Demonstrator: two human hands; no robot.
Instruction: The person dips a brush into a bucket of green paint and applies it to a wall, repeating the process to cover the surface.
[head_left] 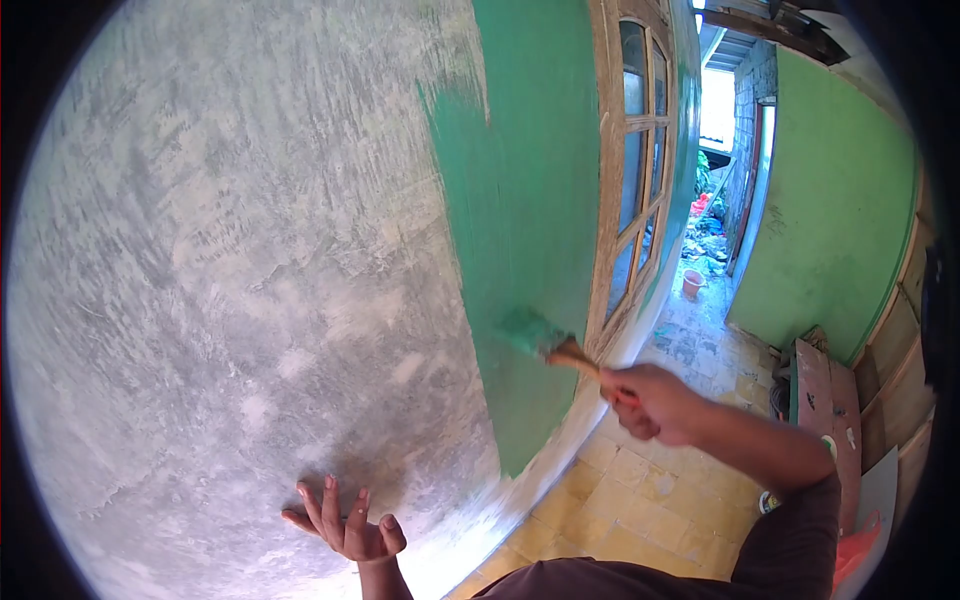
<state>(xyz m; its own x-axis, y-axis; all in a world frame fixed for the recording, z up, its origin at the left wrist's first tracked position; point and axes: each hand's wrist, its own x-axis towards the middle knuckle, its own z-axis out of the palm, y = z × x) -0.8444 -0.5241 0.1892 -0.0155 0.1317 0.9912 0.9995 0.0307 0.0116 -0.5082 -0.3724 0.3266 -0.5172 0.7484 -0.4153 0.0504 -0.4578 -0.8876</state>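
Observation:
My right hand [655, 402] is wrapped round the handle of a paintbrush [572, 355]. The brush's bristles, smeared by motion and green with paint, are at the green painted part of the wall [530, 220]. To the left spreads the grey, unpainted plaster [250, 260], with a ragged edge where the green begins. Low on that plaster, my left hand [350, 522] rests with its fingers spread, holding nothing. The brush is well to the right of and above this hand.
A wooden-framed window [628, 170] borders the green paint on the right. Yellowish floor tiles [610, 490] run below. Beyond are a small bucket [693, 283], a light green wall [830, 200] and a reddish-brown wooden piece [843, 420] at the right.

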